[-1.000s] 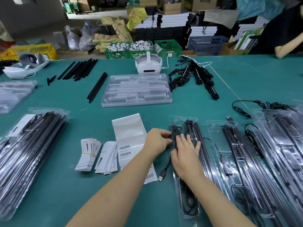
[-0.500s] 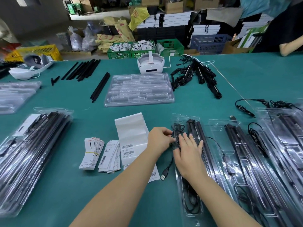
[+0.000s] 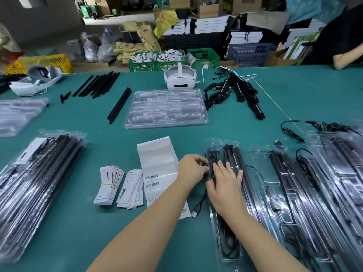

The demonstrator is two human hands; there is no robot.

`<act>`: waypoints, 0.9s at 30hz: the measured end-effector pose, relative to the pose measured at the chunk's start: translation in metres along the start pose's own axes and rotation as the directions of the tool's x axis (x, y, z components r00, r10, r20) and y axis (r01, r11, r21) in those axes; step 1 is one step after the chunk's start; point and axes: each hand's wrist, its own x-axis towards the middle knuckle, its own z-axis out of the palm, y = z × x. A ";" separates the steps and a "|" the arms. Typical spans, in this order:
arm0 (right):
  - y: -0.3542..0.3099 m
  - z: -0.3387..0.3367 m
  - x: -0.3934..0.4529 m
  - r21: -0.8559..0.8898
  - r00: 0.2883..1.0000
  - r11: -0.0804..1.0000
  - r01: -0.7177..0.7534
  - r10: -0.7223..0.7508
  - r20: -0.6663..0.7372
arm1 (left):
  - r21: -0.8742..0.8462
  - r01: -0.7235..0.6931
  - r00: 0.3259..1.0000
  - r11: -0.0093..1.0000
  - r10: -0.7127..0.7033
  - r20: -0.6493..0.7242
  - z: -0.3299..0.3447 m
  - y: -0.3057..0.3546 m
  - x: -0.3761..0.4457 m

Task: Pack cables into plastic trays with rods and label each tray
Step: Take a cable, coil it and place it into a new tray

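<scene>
A clear plastic tray [image 3: 233,250] lies in front of me with black rods [image 3: 238,156] in its right channels and a black cable [image 3: 211,154] in its left channel. My left hand [image 3: 191,170] pinches the cable at the tray's left edge. My right hand [image 3: 224,185] presses flat on the tray, fingers spread over cable and rods. The cable's USB plug [image 3: 195,212] hangs out onto the green table [image 3: 294,95]. A strip of barcode labels [image 3: 157,165] lies just left of my hands.
Packed trays [image 3: 294,193] overlap to the right, a stack of filled trays [image 3: 35,185] lies left. Paper card bundles [image 3: 110,183] sit beside the labels. Empty trays [image 3: 167,108], loose black rods [image 3: 98,85], a rod-and-cable pile [image 3: 239,91] and a white headset [image 3: 180,79] lie farther back.
Both hands stay on the tray. My left fingers have worked slightly along the cable at the tray's left edge; the view has shifted a little.
</scene>
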 end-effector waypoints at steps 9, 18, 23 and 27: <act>0.000 0.005 0.001 -0.082 1.000 0.997 0.005 -0.004 0.010 | 0.056 -0.094 0.989 0.994 0.100 -0.110 -0.026 0.010 -0.016; 0.000 0.008 0.001 -0.125 1.000 0.992 -0.001 0.001 0.003 | 0.787 0.097 0.993 0.609 -0.009 -0.116 -0.140 -0.049 -0.029; 0.000 0.004 0.000 -0.147 1.000 0.989 0.003 0.001 0.026 | 0.814 0.157 0.987 0.559 -0.107 -0.117 -0.152 -0.077 -0.038; -0.003 0.001 0.000 -0.202 0.999 0.979 0.022 -0.012 0.048 | 0.788 0.168 0.986 0.593 -0.118 -0.122 -0.152 -0.081 -0.036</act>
